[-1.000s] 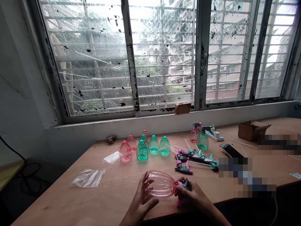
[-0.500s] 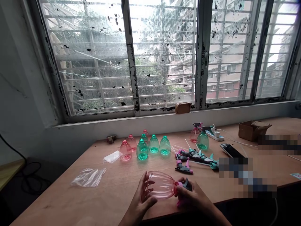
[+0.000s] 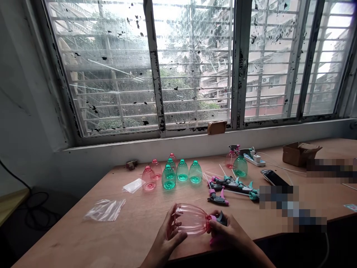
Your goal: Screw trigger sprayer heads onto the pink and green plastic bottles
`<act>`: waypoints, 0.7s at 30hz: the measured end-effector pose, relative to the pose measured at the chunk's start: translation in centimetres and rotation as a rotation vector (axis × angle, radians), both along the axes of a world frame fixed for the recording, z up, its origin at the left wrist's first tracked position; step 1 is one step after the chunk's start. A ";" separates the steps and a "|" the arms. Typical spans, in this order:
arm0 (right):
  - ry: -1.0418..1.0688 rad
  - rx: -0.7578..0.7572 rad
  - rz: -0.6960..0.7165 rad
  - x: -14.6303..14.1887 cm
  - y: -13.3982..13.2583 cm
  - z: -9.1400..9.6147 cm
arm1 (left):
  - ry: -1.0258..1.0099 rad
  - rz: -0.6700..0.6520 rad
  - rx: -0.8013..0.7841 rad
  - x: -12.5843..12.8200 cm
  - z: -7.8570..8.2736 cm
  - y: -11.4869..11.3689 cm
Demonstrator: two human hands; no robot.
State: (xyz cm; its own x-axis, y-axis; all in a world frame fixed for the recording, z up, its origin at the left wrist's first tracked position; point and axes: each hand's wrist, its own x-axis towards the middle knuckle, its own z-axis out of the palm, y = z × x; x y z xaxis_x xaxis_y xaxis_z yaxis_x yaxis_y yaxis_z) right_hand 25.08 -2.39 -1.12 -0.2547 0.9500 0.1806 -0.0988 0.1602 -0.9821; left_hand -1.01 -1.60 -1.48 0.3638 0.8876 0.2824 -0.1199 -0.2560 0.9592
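A clear pink spray bottle (image 3: 192, 219) lies sideways in the air above the table's front edge, its base to the left. My left hand (image 3: 171, 232) is wrapped round the base end, fingers behind and thumb in front. At the neck, my right hand (image 3: 223, 227) grips the pink collar of a grey and pink trigger sprayer head (image 3: 220, 219). The collar sits at the bottle mouth; how far it is screwed on I cannot tell. Beyond my hands lie several loose sprayer heads (image 3: 219, 199) with thin tubes, pink-grey and teal-grey.
Several open-necked bottles, green (image 3: 169, 178) and pink (image 3: 149, 179), stand at the back. Two bottles with sprayers, one green (image 3: 240, 165), stand further right. A plastic bag (image 3: 106, 210), a phone (image 3: 276, 179), a power strip (image 3: 255, 160) and a cardboard box (image 3: 299, 154) are on the table.
My hands and the pink spray bottle stay almost in place, with only a very slight shift of the left thumb. Nothing on the table has visibly moved.
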 end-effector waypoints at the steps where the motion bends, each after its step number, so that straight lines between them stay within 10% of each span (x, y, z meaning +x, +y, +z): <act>1: 0.002 0.008 -0.002 0.0 0.0 0.0 | 0.012 0.004 0.026 0.0 -0.1 0.1; 21: 0.000 0.018 -0.001 0.1 0.1 -0.2 | 0.003 -0.001 0.020 0.3 1.2 -0.5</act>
